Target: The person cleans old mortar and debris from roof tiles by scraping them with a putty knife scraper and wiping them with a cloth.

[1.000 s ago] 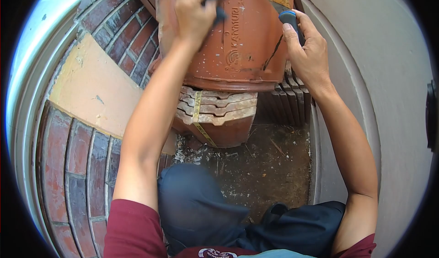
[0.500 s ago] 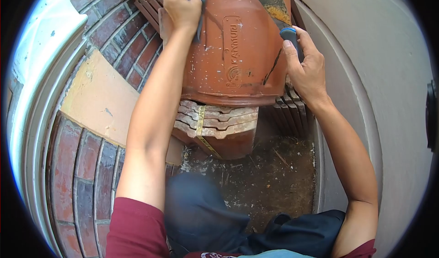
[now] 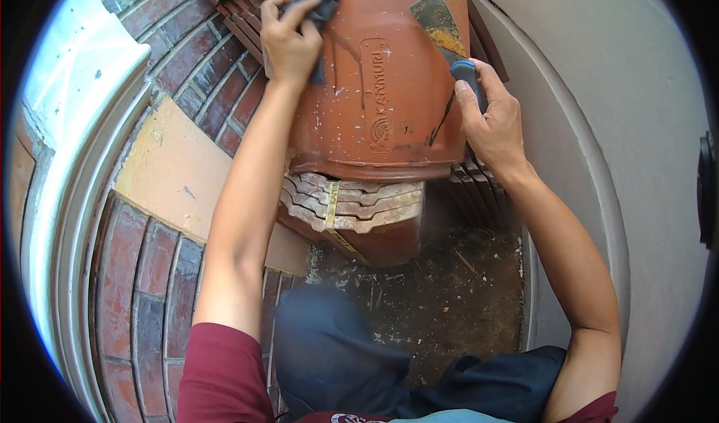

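An orange clay roof tile (image 3: 344, 123) with raised KANMURI lettering lies on top of a stack of strapped tiles (image 3: 382, 206). My left hand (image 3: 290, 44) grips a dark cloth (image 3: 322, 11) against the tile's upper left part. In my right hand (image 3: 490, 116), at the tile's right edge, is the blue and dark handle of a scraper (image 3: 438, 26). Its flat metal blade, smeared with yellowish brown residue, points up and left over the tile. White specks and dark streaks mark the tile's surface.
More tiles (image 3: 240, 26) stand in rows behind at the upper left, and others (image 3: 479, 187) at the right under the top tile. A brick wall (image 3: 153, 258) runs along the left, a smooth pale wall (image 3: 644, 161) along the right. Debris dots the dirty floor (image 3: 449, 295).
My left hand and the cloth have moved down and slightly left over the tile. My right hand with the scraper has shifted slightly left and down.
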Demonstrator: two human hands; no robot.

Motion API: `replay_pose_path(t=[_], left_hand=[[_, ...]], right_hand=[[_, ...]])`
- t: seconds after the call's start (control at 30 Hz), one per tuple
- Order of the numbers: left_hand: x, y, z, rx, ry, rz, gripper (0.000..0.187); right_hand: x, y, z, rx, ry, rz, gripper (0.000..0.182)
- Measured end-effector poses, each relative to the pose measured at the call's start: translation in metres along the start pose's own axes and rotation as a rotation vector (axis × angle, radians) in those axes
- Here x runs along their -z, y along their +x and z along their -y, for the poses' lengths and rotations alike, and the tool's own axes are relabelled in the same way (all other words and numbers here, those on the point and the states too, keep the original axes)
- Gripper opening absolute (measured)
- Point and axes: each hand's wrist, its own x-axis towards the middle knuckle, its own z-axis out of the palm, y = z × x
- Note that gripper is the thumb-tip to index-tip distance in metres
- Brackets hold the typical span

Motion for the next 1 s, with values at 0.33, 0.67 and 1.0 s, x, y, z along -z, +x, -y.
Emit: replay_pose_path(t=[0.33,0.67,1.0], left_hand=[[0.061,-0.083,-0.058,0.180,-0.045,0.206,0.039],[-0.016,0.008,-0.042,0.283,0.050,-0.050,0.024],[-0.041,-0.025,-0.129,-0.294,-0.243,0.432,0.036]], right_hand=[[0.002,0.000,0.002,0.044,0.020,0.010,0.026],[0.009,0.005,0.009,0.005,0.011,-0.068,0.029],[0.026,0.017,-0.010,-0.147,0.236,-0.184,0.031]])
